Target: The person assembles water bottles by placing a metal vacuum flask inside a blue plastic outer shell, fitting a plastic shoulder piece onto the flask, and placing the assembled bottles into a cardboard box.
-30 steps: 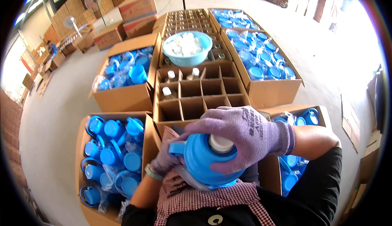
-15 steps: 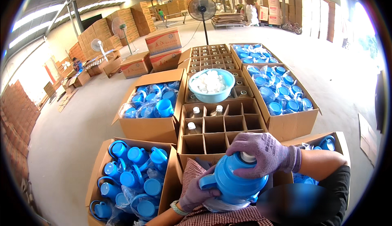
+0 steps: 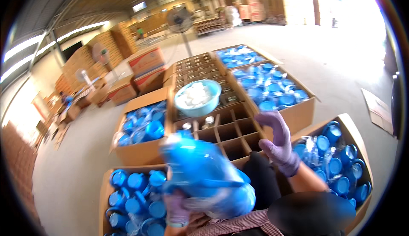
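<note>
Since the earlier frames the right hand (image 3: pixel 279 144) has come off the blue bottle (image 3: pixel 204 176) and now hangs right of centre, gloved fingers spread and empty. The bottle, motion-blurred, sits low in the frame's centre, gripped from beneath by the left hand (image 3: pixel 177 206), just below the divided carton (image 3: pixel 226 131) and the bowl of white caps (image 3: pixel 197 97).
</note>
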Available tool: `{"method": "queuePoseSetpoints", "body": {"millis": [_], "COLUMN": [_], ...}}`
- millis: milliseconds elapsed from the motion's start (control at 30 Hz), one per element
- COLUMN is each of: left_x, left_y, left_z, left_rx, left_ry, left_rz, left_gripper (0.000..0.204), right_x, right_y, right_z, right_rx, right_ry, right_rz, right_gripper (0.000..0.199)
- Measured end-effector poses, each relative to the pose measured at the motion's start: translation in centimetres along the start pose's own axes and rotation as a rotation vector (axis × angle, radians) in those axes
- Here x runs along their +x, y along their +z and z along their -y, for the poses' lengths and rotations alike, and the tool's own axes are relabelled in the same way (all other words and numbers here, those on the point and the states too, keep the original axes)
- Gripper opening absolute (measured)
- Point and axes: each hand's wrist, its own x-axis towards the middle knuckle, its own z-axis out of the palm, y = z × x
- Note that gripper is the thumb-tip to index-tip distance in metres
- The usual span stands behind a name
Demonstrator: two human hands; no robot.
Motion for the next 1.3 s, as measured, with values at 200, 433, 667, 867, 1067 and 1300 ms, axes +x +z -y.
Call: {"method": "queuePoseSetpoints", "body": {"millis": [200,433,667,867,1067,1300], "left_x": [2.9,4.0,2.4,-1.2,-0.2,-0.1], "left_y": [-5.1,-1.4,-0.8,-5.7,-1.1,-7.0], "left_z": [2.0,2.3,1.1,3.4,3.9,5.4], "left_rx": [-0.624,-0.58,-0.826,-0.437,-0.686,-1.526], "left_ry": [-0.119,-0.028,0.0,-0.064,-0.015,-0.137], "left_rz": [-0.203,-0.147,-0.617,-0.343,-0.334,-0.041], "left_gripper": [0.066,0.067,0.067,0.072,0.068,0.076], "right_x": [-13.8,-8.6,-17.7,-14.8,-16.3,-17.5], "right_y": [4.2,4.0,9.4,7.4,7.0,9.3], "right_z": [-3.9,-3.1,-10.4,-4.7,-8.5,-9.8], "right_rx": [-0.003,0.035,0.897,0.279,0.46,0.847], "right_ry": [0.127,0.125,0.925,0.288,0.796,0.985], "right_rz": [0.044,0.118,-0.051,-0.014,-0.117,-0.19], "right_gripper": [0.032,0.049,0.04,0.068,0.057,0.057]}}
